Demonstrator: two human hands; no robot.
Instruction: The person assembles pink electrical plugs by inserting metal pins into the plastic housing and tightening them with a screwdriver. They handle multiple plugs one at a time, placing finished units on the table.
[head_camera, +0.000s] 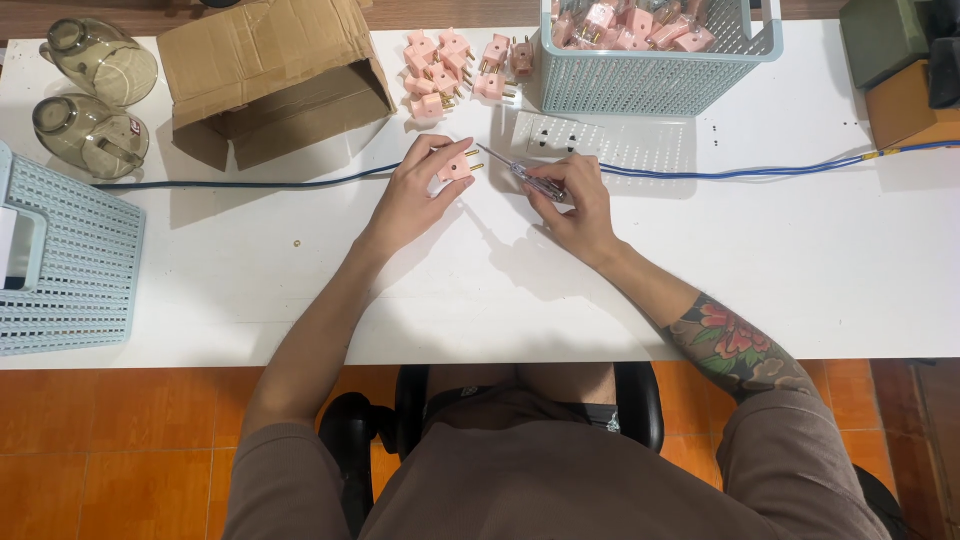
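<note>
Left hand: the left hand (415, 195) grips a pink plug (457, 168) between thumb and fingers, just above the white table (780, 270).
Right hand: the right hand (575, 200) is closed around a screwdriver (520, 172), its tip pointing toward the plug.
Behind: loose pink plugs (445, 65) lie beside a pale blue basket (650, 80).
Cable: a blue cable (250, 183) runs across the table.
</note>
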